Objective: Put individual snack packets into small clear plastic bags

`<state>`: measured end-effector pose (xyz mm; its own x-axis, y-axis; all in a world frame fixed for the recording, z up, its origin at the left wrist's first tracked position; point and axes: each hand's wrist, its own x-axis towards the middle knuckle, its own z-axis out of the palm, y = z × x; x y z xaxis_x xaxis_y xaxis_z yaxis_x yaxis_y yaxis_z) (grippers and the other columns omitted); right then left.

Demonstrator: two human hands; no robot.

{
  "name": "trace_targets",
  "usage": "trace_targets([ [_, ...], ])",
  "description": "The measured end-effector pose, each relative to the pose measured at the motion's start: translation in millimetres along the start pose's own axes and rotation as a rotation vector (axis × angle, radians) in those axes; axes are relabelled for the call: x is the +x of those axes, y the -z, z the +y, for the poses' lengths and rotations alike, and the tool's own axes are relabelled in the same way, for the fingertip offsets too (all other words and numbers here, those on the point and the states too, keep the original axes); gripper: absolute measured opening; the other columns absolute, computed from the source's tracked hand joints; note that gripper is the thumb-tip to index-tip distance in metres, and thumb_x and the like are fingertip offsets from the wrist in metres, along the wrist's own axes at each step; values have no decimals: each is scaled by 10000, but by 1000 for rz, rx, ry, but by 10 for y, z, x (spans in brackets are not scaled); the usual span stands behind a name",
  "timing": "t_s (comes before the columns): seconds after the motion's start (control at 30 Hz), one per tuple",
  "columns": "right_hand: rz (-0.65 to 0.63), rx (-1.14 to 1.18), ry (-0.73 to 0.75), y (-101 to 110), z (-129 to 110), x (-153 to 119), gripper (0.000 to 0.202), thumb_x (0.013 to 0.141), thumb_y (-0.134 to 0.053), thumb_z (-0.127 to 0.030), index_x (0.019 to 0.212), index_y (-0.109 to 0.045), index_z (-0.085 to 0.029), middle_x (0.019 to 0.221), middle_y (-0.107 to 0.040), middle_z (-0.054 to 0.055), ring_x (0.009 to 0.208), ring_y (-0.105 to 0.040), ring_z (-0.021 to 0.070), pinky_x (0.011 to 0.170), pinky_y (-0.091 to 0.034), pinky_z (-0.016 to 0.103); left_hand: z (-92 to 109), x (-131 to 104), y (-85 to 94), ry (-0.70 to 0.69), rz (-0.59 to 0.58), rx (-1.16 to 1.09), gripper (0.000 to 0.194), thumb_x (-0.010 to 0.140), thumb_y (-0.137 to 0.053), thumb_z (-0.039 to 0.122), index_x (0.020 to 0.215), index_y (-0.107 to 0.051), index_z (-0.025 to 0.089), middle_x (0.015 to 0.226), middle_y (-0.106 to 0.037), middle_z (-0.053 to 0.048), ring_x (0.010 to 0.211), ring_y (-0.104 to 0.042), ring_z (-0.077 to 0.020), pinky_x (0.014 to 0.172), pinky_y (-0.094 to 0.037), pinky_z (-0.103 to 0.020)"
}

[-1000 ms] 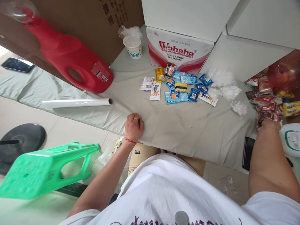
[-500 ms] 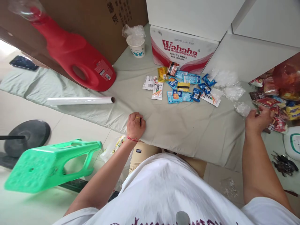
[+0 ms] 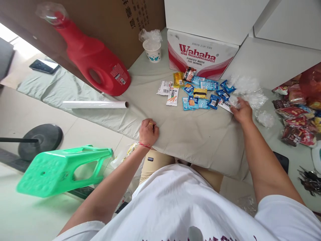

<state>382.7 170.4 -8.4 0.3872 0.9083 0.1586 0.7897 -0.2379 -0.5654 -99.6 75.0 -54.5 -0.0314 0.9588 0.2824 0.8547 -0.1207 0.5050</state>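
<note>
My right hand [image 3: 242, 110] has its fingers closed on the end of a white snack packet [image 3: 225, 105] at the right of a group of small snacks. Resting on the cloth near the table's front edge, my left hand [image 3: 148, 132] is curled, a ring on one finger; whether anything is inside it is hidden. Blue packets [image 3: 209, 84], a yellow packet [image 3: 200, 93] and a white packet with an orange print [image 3: 173, 96] lie between the hands and the Wahaha box [image 3: 200, 55]. Crumpled clear plastic [image 3: 250, 92] lies just beyond my right hand.
A red jug [image 3: 97, 63], a white roll [image 3: 95, 104] and a paper cup [image 3: 152, 53] stand or lie to the left. More snacks [image 3: 296, 120] are piled at the far right, near keys [image 3: 309, 180]. A green stool [image 3: 50, 170] is at the lower left.
My right hand has moved left from the snack pile to the white packet in the group. My left hand stays on the cloth. The view has shifted slightly.
</note>
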Motion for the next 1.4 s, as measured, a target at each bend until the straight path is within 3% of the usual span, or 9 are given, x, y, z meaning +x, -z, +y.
trace_targets([
  [0.1, 23, -52, 29, -141, -130, -90, 311, 876, -601, -206, 1143, -718, -99, 1079, -663, 150, 974, -577, 231, 986, -413, 380, -2, -7, 1, 6, 14, 3, 102, 797, -540, 163, 833, -605, 233, 1022, -646, -127, 1128, -610, -316, 1009, -501, -468],
  [0.23, 249, -34, 94, -99, -163, -385, 388, 935, -476, -181, 1259, -672, -96, 1204, -656, 204, 1176, -589, 272, 1067, -423, 411, -9, -18, 2, -22, 31, -1, 92, 799, -533, 170, 828, -597, 229, 1014, -649, -126, 1103, -616, -314, 977, -513, -462],
  [0.43, 478, 565, -60, -53, -271, -900, 297, 894, -571, -277, 1169, -634, -182, 865, -622, 12, 665, -599, 131, 714, -562, 317, -26, -28, 23, -33, 34, -13, 68, 822, -546, 192, 815, -603, 228, 975, -641, -109, 1093, -624, -304, 974, -515, -461],
  [0.57, 123, 1067, -271, -311, -533, -1173, 410, 685, -847, -396, 955, -591, -226, 747, -576, -54, 590, -545, 92, 504, -474, 210, 125, 39, 157, -54, 99, -92, 71, 857, -579, 255, 896, -630, 224, 1011, -638, -104, 1135, -613, -304, 1021, -496, -485],
  [0.67, -94, 1133, -325, -470, -676, -1294, 439, 653, -908, -430, 894, -601, -228, 689, -559, -67, 547, -523, 78, 436, -407, 176, 495, 200, 197, -79, 119, -297, 114, 881, -619, 308, 953, -637, 223, 1029, -636, -98, 1107, -615, -292, 971, -509, -464],
  [0.83, -24, 1126, -239, -491, -708, -1377, 365, 685, -905, -428, 852, -643, -237, 767, -615, -53, 569, -542, 73, 487, -458, 200, 1338, 505, -318, 13, -580, -990, 258, 947, -598, 475, 918, -596, 218, 816, -611, -18, 642, -565, -141, 623, -466, -302],
  [0.93, -137, 1119, -178, -469, -658, -1435, 311, 706, -901, -409, 847, -681, -240, 764, -648, -41, 572, -561, 89, 528, -486, 234, 1611, 570, -767, -19, -599, -1090, 386, 811, -770, 463, 1051, -625, 198, 1089, -642, -71, 709, -569, -121, 650, -460, -285],
  [1.07, -320, 1104, -164, -470, -614, -1477, 290, 742, -885, -429, 852, -695, -240, 654, -628, -42, 549, -561, 114, 536, -478, 257, 1566, 575, -1029, -35, -674, -1161, 425, 767, -824, 500, 989, -664, 175, 882, -612, -11, 638, -477, -94, 604, -386, -263],
  [1.4, -378, 1300, -247, -355, -610, -1366, 359, 698, -906, -436, 765, -617, -234, 699, -539, -34, 563, -447, 89, 506, -397, 224, 1439, 729, -937, 162, -780, -1569, 437, 673, -942, 440, 799, -632, 160, 827, -604, 16, 756, -547, -94, 740, -458, -246],
])
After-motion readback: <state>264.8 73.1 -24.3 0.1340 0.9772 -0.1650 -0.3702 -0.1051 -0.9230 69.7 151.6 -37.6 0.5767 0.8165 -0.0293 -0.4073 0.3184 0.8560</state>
